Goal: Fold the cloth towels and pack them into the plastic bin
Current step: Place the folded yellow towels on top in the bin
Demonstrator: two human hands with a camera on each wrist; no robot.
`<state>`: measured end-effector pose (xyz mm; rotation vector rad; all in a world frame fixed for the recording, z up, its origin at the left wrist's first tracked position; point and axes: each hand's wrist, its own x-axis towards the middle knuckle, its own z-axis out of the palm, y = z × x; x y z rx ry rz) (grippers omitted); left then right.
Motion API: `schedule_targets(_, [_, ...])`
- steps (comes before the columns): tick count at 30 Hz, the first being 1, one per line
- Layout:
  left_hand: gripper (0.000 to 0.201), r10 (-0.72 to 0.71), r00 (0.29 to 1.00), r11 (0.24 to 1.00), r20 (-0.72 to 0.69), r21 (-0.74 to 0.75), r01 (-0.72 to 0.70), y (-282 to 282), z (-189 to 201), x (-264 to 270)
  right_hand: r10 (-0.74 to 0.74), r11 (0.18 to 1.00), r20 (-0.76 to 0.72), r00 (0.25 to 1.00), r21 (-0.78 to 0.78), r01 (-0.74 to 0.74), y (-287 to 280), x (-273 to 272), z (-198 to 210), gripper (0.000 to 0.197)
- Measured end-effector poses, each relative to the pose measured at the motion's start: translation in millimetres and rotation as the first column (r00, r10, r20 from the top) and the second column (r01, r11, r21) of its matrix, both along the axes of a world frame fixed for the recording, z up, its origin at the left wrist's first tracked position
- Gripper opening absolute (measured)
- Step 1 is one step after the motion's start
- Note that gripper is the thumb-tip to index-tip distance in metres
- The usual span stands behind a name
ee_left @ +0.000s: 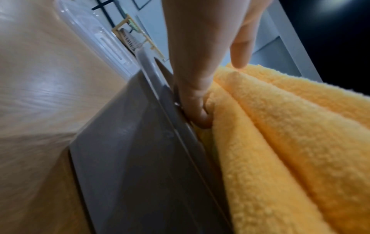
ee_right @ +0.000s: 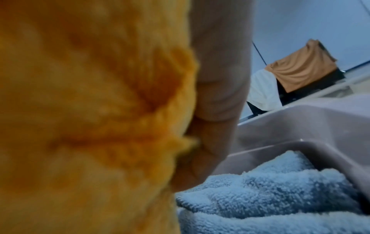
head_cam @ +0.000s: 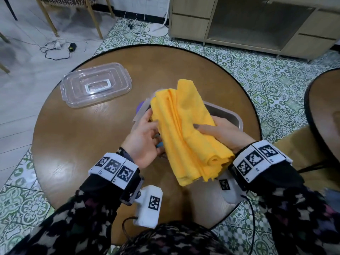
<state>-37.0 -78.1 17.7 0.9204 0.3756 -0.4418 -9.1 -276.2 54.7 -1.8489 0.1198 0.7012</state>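
A folded yellow towel (head_cam: 185, 126) hangs over the grey plastic bin (head_cam: 230, 115), hiding most of it. My left hand (head_cam: 154, 129) holds the towel's left edge by the bin's near-left rim. In the left wrist view, one finger (ee_left: 200, 117) curls under the yellow towel (ee_left: 290, 142) beside the bin wall (ee_left: 140, 158), and the thumb touches its top. My right hand (head_cam: 217, 131) grips the towel from the right, thumb on top, the other fingers hidden beneath. In the right wrist view, a blue towel (ee_right: 280, 190) lies inside the bin (ee_right: 300, 126), below the yellow towel (ee_right: 80, 110).
The bin's clear lid (head_cam: 95, 87) lies at the back left of the round brown table (head_cam: 82, 135). Something purple (head_cam: 139, 106) shows at the bin's far-left corner. A second table (head_cam: 327, 107) stands to the right, with a cabinet (head_cam: 257, 23) and floor cables (head_cam: 58, 48) beyond.
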Motion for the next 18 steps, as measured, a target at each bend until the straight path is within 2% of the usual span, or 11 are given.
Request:
schedule_targets(3, [0.074,0.038,0.999,0.998,-0.007,0.057,-0.038,-2.7,-5.3,-3.6,-0.022,1.0,-0.024,0.999,0.022,0.023,-0.6,0.6,-0.6,0.01])
schedule_targets(5, [0.078,0.016,1.0,0.998,-0.011,0.055,-0.015,-3.6,-5.0,-4.2,-0.032,0.999,-0.019,0.999,0.025,0.033,2.7,-0.5,-0.9,0.024])
schedule_targets(7, [0.101,-0.048,0.999,0.996,0.009,0.08,0.047,-4.6,-2.6,-2.7,-0.075,0.997,-0.01,0.997,0.012,0.075,3.5,-0.2,-4.5,0.045])
schedule_targets(9, [0.122,-0.078,0.996,0.992,0.042,0.1,0.074,-8.8,-0.7,0.7,-0.113,0.993,0.015,0.993,0.031,0.113,6.1,-2.0,-4.5,0.044])
schedule_targets(11, [0.133,-0.067,0.996,0.993,0.065,0.105,0.06,-15.1,-1.1,3.7,-0.152,0.988,0.06,0.987,0.027,0.151,6.7,-3.0,-4.4,0.051])
schedule_targets(13, [0.135,-0.051,0.998,0.994,0.045,0.104,0.046,-19.2,-3.5,5.7,-0.198,0.98,0.125,0.972,0.013,0.198,6.5,-3.0,-5.0,0.056])
schedule_targets(15, [0.131,-0.06,0.998,0.991,0.017,0.122,0.058,-20.9,-4.7,5.7,-0.246,0.969,0.131,0.96,0.033,0.244,3.7,-2.4,-6.0,0.052])
schedule_targets(16, [0.126,-0.064,0.998,0.988,0.003,0.138,0.063,-20.8,-4.5,5.3,-0.27,0.963,0.101,0.958,0.054,0.265,1.5,-1.3,-6.8,0.048])
schedule_targets(18, [0.101,-0.048,0.999,0.984,-0.017,0.17,0.05,-20.3,-5.1,6.3,-0.308,0.946,0.011,0.951,0.114,0.305,-1.5,-0.1,-4.2,0.03])
